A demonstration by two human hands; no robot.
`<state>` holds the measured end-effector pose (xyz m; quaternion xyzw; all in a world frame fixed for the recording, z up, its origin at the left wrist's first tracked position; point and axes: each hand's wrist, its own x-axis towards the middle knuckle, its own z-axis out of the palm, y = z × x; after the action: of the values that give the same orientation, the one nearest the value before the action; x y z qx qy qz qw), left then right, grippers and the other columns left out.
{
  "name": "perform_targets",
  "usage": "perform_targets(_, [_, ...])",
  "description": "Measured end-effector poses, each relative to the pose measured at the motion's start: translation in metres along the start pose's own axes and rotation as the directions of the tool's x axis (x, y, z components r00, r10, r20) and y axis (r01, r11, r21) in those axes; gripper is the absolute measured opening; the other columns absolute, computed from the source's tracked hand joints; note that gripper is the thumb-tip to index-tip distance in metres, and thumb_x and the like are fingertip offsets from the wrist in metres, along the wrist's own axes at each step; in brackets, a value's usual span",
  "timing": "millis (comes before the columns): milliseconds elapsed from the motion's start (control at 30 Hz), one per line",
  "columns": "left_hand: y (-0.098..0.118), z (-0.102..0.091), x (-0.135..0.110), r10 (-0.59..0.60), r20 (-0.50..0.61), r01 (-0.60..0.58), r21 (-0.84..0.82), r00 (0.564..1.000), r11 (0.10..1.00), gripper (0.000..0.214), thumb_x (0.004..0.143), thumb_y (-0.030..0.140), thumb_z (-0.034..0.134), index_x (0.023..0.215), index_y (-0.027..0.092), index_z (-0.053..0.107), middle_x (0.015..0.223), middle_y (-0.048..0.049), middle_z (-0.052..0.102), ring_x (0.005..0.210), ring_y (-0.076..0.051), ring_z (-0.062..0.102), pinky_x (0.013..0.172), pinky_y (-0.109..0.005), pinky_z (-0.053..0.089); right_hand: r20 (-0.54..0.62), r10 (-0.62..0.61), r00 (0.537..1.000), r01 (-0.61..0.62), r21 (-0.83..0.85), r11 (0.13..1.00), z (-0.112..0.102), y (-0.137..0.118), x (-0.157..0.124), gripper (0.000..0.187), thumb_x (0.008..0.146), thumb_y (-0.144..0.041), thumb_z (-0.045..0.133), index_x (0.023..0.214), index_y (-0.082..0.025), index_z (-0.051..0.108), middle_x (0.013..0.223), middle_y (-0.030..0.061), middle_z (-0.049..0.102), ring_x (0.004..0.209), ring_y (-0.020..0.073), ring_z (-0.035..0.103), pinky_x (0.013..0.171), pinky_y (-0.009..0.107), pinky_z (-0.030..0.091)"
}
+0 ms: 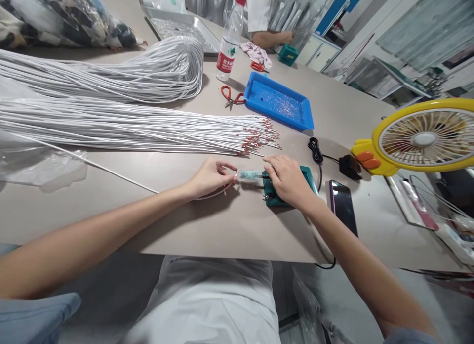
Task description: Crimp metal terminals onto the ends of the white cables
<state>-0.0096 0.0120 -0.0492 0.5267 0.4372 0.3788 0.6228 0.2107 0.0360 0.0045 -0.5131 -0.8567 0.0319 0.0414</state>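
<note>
My left hand [213, 178] is closed in a pinch on the end of a white cable [129, 178], which loops under the wrist and runs off to the left. Touching or just beside those fingertips is a clear, teal-tinted tube-like piece [250, 175] that points at a small green box-shaped device [276, 199]. My right hand [287, 178] lies over the top of this device, thumb and forefinger apart, and covers much of it. Behind both hands, a thick bundle of white cables [166, 129] ends in reddish-brown tips.
A coiled cable bundle [177, 69], a water bottle [226, 47], red-handled cutters [231, 98] and a blue tray [296, 119] lie farther back. To the right are a phone [343, 205], a black adapter [350, 167] and a yellow fan [424, 136]. A co-worker's arm [272, 38] shows opposite.
</note>
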Motion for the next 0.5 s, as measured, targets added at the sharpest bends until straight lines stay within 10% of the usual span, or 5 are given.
perform_targets(167, [0.005, 0.001, 0.0, 0.074, -0.04, -0.076, -0.053, 0.996, 0.996, 0.03, 0.07, 0.024, 0.069, 0.096, 0.009, 0.063, 0.061, 0.0002, 0.062, 0.048, -0.007, 0.054, 0.049, -0.017, 0.043, -0.153, -0.036, 0.988, 0.042, 0.031, 0.999, -0.007, 0.003, -0.005, 0.032, 0.093, -0.024, 0.033, 0.106, -0.017, 0.061, 0.107, 0.0115, 0.064, 0.106, 0.0251, 0.052, 0.092, 0.041, 0.036])
perform_targets(300, [0.013, 0.004, -0.006, 0.17, -0.061, -0.173, -0.043, 0.984, 0.984, 0.032, 0.07, 0.025, 0.069, 0.097, 0.009, 0.063, 0.061, 0.0016, 0.059, 0.05, -0.008, 0.054, 0.051, -0.02, 0.046, -0.509, -0.126, 0.851, 0.267, 0.214, 0.94, 0.01, -0.027, -0.026, 0.023, 0.088, -0.018, 0.041, 0.097, -0.018, 0.062, 0.089, 0.0103, 0.065, 0.088, 0.0215, 0.057, 0.082, 0.036, 0.044])
perform_targets(500, [0.017, 0.013, -0.024, 0.376, -0.169, -0.345, 0.188, 0.911, 0.92, 0.016, 0.081, 0.025, 0.06, 0.087, 0.011, 0.064, 0.078, -0.0057, 0.064, 0.065, -0.011, 0.059, 0.061, -0.021, 0.048, -0.465, -0.108, 0.879, 0.385, 0.557, 0.736, 0.061, -0.064, -0.034, 0.023, 0.087, -0.017, 0.038, 0.086, -0.02, 0.061, 0.07, 0.004, 0.063, 0.062, 0.0152, 0.057, 0.059, 0.029, 0.046])
